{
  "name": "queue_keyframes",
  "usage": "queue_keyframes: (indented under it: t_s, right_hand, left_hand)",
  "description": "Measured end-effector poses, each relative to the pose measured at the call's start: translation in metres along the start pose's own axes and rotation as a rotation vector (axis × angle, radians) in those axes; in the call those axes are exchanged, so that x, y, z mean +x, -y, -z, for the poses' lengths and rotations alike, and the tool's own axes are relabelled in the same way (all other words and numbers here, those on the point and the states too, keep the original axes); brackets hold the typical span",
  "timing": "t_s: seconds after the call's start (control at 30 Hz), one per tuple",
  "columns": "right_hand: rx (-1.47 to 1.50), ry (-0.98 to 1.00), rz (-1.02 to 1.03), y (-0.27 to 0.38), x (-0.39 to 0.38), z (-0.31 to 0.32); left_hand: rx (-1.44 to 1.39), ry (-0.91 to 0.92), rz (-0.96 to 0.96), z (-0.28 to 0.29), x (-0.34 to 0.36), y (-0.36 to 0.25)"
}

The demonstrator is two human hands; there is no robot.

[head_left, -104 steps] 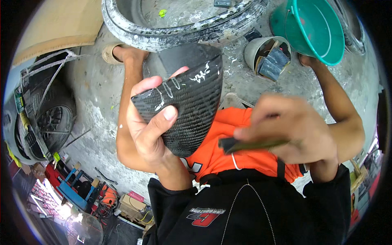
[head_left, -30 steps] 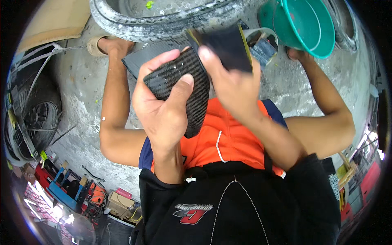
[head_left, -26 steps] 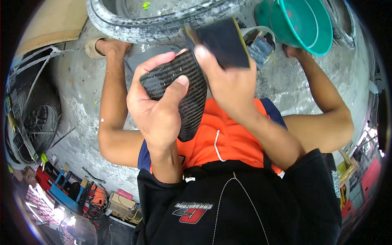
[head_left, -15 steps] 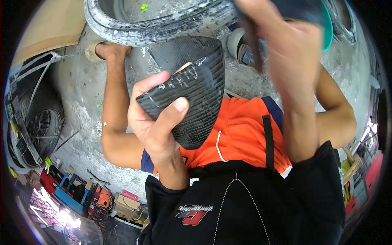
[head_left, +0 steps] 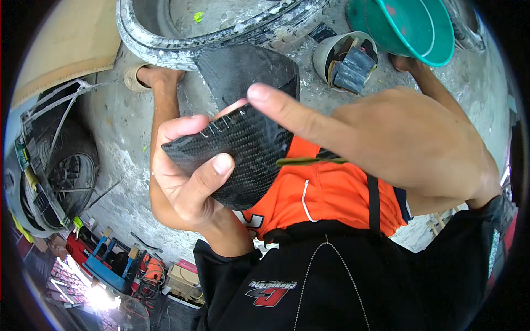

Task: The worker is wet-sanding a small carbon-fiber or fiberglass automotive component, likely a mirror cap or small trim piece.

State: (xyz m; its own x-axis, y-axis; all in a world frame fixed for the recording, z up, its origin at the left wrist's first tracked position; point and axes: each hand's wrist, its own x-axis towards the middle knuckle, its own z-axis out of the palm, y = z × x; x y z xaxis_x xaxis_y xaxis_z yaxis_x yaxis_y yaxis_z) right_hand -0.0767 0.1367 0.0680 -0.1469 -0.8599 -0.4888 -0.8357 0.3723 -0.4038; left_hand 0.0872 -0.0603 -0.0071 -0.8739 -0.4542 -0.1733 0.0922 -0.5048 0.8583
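Note:
A curved black carbon-fibre part (head_left: 251, 160) with a woven pattern is held up in front of my lap. My left hand (head_left: 185, 176) grips its left side, thumb on the near face and fingers behind the upper edge. Short whitish marks line that edge. My right hand (head_left: 392, 143) is at the right, its index finger stretched out to the part's upper edge. Under that hand, a thin strip with an olive edge (head_left: 301, 161) sticks out, seen edge-on; its kind is unclear. The folded fingers are partly hidden and blurred.
A whitened tyre (head_left: 160, 47) lies on the grey floor beyond the part. A pale pail (head_left: 320, 58) holding dark sheets (head_left: 356, 69) stands near a green tub (head_left: 381, 36). At the left is a wheel (head_left: 72, 171); tools (head_left: 105, 259) lie lower left.
My right hand has come down from above, near the pail, to the part's edge, its index finger now extended. My left hand has shifted the part slightly left, and the whole view has moved a little.

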Motion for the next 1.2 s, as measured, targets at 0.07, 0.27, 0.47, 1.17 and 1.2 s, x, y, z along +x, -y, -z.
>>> queue_keyframes:
  t_s: [0.07,0.27,0.47,1.17,1.2]
  right_hand:
    - [-0.111,0.019,0.029,0.002,0.002,-0.006]
    - [-0.145,-0.199,0.2,0.002,0.0,-0.032]
    - [-0.081,-0.076,0.257,0.003,-0.005,-0.035]
    - [0.007,-0.226,-0.759,-0.341,-0.034,-0.161]
    - [0.085,-0.226,-0.767,-0.349,-0.033,-0.17]
  left_hand:
    - [-0.022,0.023,-0.005,0.001,-0.002,-0.001]
    - [-0.063,0.09,0.0,-0.001,0.001,0.002]
    - [-0.012,-0.081,0.089,-0.003,0.009,0.004]
    - [-0.519,-0.129,0.379,0.026,0.024,0.019]
    - [-0.53,-0.121,0.384,0.026,0.025,0.021]
